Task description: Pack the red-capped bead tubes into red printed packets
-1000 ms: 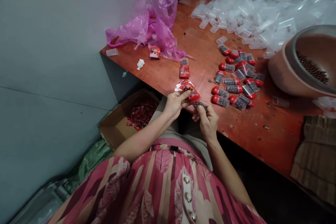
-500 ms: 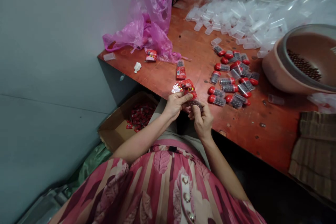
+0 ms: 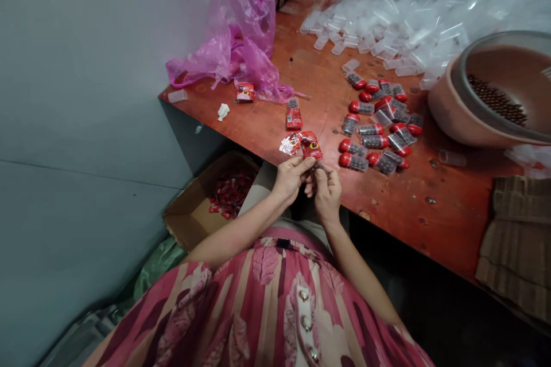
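My left hand (image 3: 289,179) pinches a small printed red packet (image 3: 310,145) between thumb and fingers, just over the table's front edge. Close beside it, my right hand (image 3: 328,194) is closed on a clear tube of dark beads (image 3: 319,165) at the packet's lower end. Fingers cover most of the tube, so I cannot tell how far it sits inside the packet. Beyond the hands lie silvery-red packets (image 3: 291,143) and a red packet with a bead-filled tube (image 3: 294,114) partly in it. Several red-capped tubes of beads (image 3: 374,141) lie to the right.
On the orange-red table (image 3: 387,212) are a heap of clear empty tubes (image 3: 387,23), a bowl with brown beads (image 3: 447,103), a pink plastic bag (image 3: 243,11) and brown corrugated material (image 3: 516,241). Below the edge, a cardboard box (image 3: 185,218) holds red packets.
My right hand has moved slightly left, closer to my left hand and the packet. The bead-filled tube between its fingers shows less than before. The view has shifted a little.
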A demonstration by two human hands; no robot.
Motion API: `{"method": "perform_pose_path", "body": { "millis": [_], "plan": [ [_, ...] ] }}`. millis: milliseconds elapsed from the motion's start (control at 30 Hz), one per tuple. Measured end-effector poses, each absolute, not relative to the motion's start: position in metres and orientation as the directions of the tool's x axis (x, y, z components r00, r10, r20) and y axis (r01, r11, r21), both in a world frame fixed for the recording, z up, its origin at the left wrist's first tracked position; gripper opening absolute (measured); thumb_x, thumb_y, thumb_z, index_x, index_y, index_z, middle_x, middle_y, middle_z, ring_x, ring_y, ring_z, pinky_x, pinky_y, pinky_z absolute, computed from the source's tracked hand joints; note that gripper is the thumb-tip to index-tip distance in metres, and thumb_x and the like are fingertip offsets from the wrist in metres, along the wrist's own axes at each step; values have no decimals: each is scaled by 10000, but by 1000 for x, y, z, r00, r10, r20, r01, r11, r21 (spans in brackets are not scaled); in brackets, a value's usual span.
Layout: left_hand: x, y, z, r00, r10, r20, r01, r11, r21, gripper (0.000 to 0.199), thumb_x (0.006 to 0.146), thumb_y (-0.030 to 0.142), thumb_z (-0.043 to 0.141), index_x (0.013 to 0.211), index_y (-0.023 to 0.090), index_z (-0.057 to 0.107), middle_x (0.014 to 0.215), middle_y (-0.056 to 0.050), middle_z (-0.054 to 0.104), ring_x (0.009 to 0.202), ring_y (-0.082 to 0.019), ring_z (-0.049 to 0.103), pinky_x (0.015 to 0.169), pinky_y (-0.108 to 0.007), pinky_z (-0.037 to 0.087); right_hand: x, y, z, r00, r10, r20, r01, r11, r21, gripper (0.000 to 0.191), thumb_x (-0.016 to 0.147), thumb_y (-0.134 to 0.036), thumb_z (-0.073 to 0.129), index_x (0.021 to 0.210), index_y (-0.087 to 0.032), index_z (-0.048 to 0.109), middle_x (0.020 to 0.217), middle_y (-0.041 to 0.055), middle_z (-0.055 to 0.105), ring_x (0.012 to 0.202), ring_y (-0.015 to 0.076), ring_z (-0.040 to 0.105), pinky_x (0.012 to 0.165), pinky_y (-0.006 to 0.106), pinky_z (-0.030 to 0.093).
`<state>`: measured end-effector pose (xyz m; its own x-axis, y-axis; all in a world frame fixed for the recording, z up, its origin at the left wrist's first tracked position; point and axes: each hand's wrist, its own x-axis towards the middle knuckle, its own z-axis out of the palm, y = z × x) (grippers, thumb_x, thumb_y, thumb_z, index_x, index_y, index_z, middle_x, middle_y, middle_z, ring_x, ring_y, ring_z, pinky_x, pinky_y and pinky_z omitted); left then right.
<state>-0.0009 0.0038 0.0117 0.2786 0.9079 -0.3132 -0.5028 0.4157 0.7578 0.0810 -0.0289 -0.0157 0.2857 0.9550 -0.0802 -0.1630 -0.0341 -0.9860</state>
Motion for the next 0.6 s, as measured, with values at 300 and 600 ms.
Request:
{"method": "perform_pose_path", "body": {
  "millis": [300,600],
  "plan": [
    [-15,7,6,165,949,-270,-376,314,872,308,673,433,691,760,140,649,673,3,625,570,-83,545,569,-204,439,117,-18,-7,178,983,-37,133,-62,-989,304,799,-491,569,875,-197,583,740,-6,628,594,98,579,513,203,464],
    [-24,-9,14,293,942,-165,56,156,986,234,689,372,676,832,190,712,674,12,639,595,-106,534,601,-201,395,134,14,27,106,993,43,188,22,-982,189,718,-374,680,728,-192,628,643,-17,613,574,117,556,578,251,464]
  ]
}}
